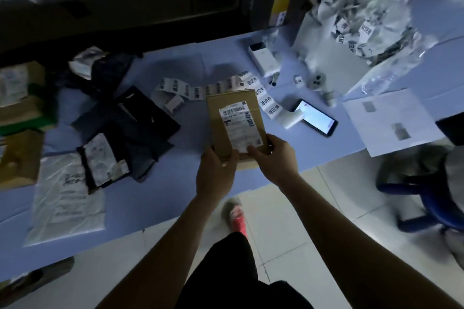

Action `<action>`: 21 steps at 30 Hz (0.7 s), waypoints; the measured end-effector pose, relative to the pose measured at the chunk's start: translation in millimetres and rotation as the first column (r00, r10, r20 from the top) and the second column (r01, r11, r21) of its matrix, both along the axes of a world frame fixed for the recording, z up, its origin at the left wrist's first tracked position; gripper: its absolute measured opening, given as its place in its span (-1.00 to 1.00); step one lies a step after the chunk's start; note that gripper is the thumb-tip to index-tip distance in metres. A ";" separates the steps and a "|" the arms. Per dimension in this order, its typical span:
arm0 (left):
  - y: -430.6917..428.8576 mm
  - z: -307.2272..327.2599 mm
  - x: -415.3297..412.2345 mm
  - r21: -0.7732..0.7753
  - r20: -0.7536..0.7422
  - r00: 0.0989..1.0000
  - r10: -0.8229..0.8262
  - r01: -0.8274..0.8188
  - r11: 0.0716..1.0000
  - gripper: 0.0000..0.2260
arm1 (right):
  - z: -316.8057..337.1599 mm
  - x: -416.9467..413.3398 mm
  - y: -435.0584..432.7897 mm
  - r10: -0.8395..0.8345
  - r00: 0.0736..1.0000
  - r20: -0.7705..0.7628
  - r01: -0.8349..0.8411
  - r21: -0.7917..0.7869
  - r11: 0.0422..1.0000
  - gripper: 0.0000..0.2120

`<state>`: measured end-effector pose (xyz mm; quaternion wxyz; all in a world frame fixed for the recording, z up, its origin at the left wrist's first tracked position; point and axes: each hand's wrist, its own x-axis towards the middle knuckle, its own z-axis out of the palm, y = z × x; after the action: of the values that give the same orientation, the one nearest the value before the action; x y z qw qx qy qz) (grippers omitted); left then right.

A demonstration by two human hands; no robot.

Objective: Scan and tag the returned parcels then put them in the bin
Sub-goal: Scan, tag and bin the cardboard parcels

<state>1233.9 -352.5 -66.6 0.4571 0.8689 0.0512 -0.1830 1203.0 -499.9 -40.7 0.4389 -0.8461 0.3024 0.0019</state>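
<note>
My left hand (217,170) and right hand (273,158) grip the parcel (236,118) at the bench (175,195) front edge; label strip (200,89), phone (315,118) behind

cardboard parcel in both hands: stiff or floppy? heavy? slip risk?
Likely stiff: the cardboard parcel keeps straight edges and flat faces though the left hand and right hand grip only its near end. Probably light, since that end grip alone seems to carry it. Matte cardboard should give fair friction; the shipping label looks smoother.
</note>
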 end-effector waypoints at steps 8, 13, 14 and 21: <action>-48.7 -8.8 25.2 0.109 -0.084 0.970 0.227 -0.217 0.970 -0.27 | -18.7 32.9 -61.2 0.127 0.989 -0.076 -0.129 -0.017 0.991 -0.74; -60.7 -2.9 33.2 0.120 -0.122 0.958 0.260 -0.246 0.962 -0.11 | -13.0 49.0 -139.9 0.080 0.997 -0.018 -0.081 -0.332 0.940 -0.61; -64.5 -2.2 34.1 0.124 -0.121 0.957 0.265 -0.250 0.960 -0.11 | -16.5 52.0 -158.7 0.115 0.990 -0.081 -0.137 -0.401 0.906 -0.55; -96.8 7.8 22.6 0.178 -0.051 0.948 0.316 -0.302 0.936 -0.08 | -53.5 52.3 -231.4 0.353 0.841 -0.409 -0.501 -0.344 0.794 -0.36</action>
<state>1256.5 -449.3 -58.8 0.4030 0.8775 0.2203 -0.1378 1255.2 -731.3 -94.1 0.1693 -0.9568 0.1608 0.1734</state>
